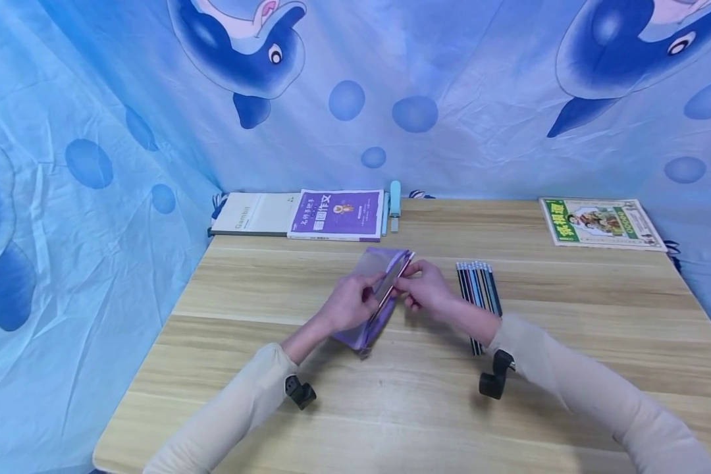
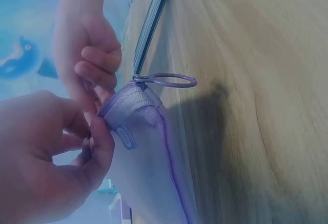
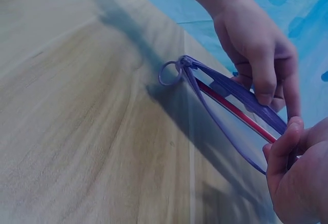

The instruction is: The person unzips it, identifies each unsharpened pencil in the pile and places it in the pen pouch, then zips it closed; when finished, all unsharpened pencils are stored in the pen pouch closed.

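Note:
A purple mesh zipper pencil case point(image 1: 367, 264) stands tilted between the two hands, its zipper side spread apart. My left hand point(image 1: 348, 303) pinches one edge of its opening between thumb and fingers. With thumb and fingertips, my right hand point(image 1: 428, 287) holds a red pencil point(image 3: 237, 112) lying lengthwise inside the opening. The pencil's pale end shows past the right fingers in the head view. A purple ring pull point(image 2: 177, 84) hangs from the zipper's near end. To the right, beside the right forearm, a row of dark and coloured pencils point(image 1: 476, 283) lies on the table.
At the back left lie a pale book point(image 1: 257, 209) and a purple-covered book point(image 1: 339, 214), with a light blue stapler-like object point(image 1: 395, 197) beside them. A green picture booklet point(image 1: 603, 224) is at the back right. Blue dolphin-print cloth point(image 1: 450, 59) hangs behind the wooden table point(image 1: 391, 408).

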### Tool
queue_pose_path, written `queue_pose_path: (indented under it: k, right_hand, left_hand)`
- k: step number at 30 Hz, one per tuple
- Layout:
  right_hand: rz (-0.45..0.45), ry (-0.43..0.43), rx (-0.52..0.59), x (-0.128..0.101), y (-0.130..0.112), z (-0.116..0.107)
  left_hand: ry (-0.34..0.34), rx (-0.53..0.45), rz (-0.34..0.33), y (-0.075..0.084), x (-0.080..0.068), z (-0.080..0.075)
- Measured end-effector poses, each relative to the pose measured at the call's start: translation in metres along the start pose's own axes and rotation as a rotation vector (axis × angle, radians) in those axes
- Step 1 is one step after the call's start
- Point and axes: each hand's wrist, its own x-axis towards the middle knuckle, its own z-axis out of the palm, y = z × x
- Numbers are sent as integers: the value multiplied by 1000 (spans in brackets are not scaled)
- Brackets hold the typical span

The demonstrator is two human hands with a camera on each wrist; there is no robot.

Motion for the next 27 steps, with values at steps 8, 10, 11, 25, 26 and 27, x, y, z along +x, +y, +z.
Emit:
queue_pose_path:
  k: [8,10,11,25,26,27]
  right_hand:
    - [5,3,-14,-3,2,7]
    - [-3,2,-20,-3,3,8]
    - [-7,-1,-22,-3,3,8]
    - [14,-46,-99,-12,-5,-19]
    - [10,-50,-138,-13,-7,-26]
    - [4,-51,-182,-14,-8,-35]
  left_hand:
    - [-39,-80,-51,4,0,5]
    - [-41,-97,-62,5,-1,6]
    - [-40,-99,-62,5,-1,6]
    - [-32,-145,-119,9,-3,1]
    - [-31,-146,-123,9,-3,1]
    - [-31,-145,-125,9,-3,1]
